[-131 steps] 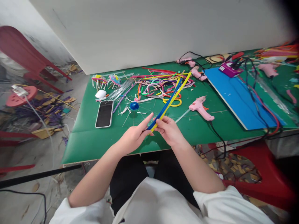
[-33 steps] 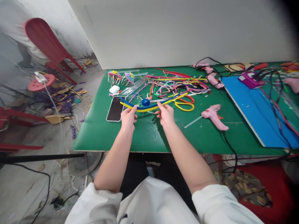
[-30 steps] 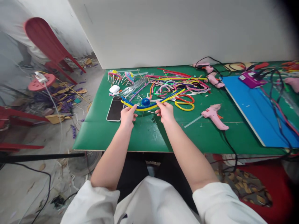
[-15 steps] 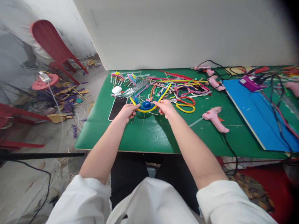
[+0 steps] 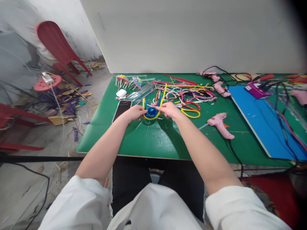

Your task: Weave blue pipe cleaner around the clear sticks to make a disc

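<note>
Between my hands a yellow and a blue pipe cleaner curve together in a U around a round blue object, whose kind I cannot make out. My left hand pinches the left side of the U. Its right side is gripped by the fingers of my right hand. Thin wires stick out below the bend over the green table. Scissors with red and yellow handles lie just right of my right hand. A phone lies partly behind my left wrist.
Loose pipe cleaners and clear sticks lie behind my hands. Two small colourful pieces and a white case sit back left. A pink glue gun with a cord and a blue board are on the right.
The pipe cleaners have been bent from a wide curve into a narrower U, their ends now pointing up. My hands have come slightly closer together around the blue object.
</note>
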A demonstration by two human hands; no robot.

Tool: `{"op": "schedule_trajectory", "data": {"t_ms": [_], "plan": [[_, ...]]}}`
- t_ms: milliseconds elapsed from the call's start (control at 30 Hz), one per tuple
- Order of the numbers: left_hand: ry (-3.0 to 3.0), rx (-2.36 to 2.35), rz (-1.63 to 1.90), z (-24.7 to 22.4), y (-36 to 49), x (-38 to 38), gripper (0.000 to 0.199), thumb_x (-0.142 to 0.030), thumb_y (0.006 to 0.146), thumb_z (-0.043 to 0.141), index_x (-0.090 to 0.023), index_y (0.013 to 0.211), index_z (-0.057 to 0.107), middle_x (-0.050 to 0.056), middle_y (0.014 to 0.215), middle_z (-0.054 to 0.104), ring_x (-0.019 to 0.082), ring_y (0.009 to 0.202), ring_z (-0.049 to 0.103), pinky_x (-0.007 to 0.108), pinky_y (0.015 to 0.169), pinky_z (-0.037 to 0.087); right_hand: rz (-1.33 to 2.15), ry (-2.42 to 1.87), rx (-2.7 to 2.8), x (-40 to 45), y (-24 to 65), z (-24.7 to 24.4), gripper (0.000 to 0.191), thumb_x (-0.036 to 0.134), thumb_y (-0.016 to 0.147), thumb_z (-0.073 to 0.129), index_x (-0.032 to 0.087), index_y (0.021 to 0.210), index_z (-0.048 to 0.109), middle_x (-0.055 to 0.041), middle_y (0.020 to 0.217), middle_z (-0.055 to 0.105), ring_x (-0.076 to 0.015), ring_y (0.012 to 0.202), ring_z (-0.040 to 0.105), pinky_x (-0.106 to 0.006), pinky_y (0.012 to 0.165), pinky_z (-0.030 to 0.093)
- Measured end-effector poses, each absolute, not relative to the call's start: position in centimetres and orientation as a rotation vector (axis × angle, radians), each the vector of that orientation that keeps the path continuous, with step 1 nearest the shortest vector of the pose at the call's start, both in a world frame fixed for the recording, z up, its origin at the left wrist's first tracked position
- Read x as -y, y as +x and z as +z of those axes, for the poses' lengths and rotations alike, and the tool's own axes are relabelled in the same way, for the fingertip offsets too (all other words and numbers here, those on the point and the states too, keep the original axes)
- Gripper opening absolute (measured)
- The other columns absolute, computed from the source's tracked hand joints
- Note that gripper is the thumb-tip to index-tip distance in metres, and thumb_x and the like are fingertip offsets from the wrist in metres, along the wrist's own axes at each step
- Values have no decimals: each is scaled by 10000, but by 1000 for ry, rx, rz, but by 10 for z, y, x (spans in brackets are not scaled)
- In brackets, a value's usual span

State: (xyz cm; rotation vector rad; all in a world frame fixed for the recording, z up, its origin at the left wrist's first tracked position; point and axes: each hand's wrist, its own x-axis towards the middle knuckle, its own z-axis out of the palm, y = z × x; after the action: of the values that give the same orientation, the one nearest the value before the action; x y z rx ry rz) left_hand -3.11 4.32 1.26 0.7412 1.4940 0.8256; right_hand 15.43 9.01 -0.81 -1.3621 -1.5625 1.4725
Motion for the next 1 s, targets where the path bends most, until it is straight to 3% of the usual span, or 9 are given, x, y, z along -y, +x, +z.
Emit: {"op": "schedule_trajectory", "data": {"t_ms": [267,433,533,600,700,800,1000], "plan": [[786,-1521,880,12,-33,-42,192,-62,606,753,-155,523,607,30,462,581,76,285,394,189,328,143,1482,-1346,1502,-89,157,-9,330,312,578,802,151,465,536,39,369,529,-30,238,327,-160,229,196],[866,-1508,1115,11,-29,-19,152,-236,699,719,-156,609,626,28,579,626,53,349,422,173,330,194,1384,-1281,1286,-72,163,-10,319,387,657,738,165,540,541,83,320,409,-38,262,332,-154,254,215],[940,-1407,1264,10,-20,6,153,-306,719,694,-157,719,659,37,665,657,61,420,456,167,354,261,1309,-1190,1129,-59,173,-5,336,470,705,671,182,618,522,84,402,452,-41,332,402,-145,298,291],[1058,-1288,1245,9,-16,19,174,-278,692,711,-161,819,690,69,824,693,111,579,563,174,415,354,1273,-1138,1016,-57,188,2,353,496,680,682,188,652,510,74,489,507,-46,397,471,-143,330,349],[1184,-1376,1291,6,-18,26,162,-227,694,699,-182,848,717,64,854,693,138,724,592,177,539,422,1216,-1085,826,-66,224,12,360,465,628,740,182,666,521,65,526,527,-45,411,490,-136,329,362],[1269,-1515,1352,2,-24,22,95,-187,707,674,-201,784,728,45,811,690,132,721,576,174,605,419,1240,-1133,769,-82,265,10,315,430,659,734,180,695,547,64,532,524,-37,403,483,-128,341,377],[1358,-1583,1307,-13,-23,8,189,-129,673,685,-242,819,724,21,788,685,140,699,566,182,635,405,1128,-1290,712,-97,305,-20,217,271,644,754,150,654,574,62,484,500,-27,362,424,-128,325,367]]}}
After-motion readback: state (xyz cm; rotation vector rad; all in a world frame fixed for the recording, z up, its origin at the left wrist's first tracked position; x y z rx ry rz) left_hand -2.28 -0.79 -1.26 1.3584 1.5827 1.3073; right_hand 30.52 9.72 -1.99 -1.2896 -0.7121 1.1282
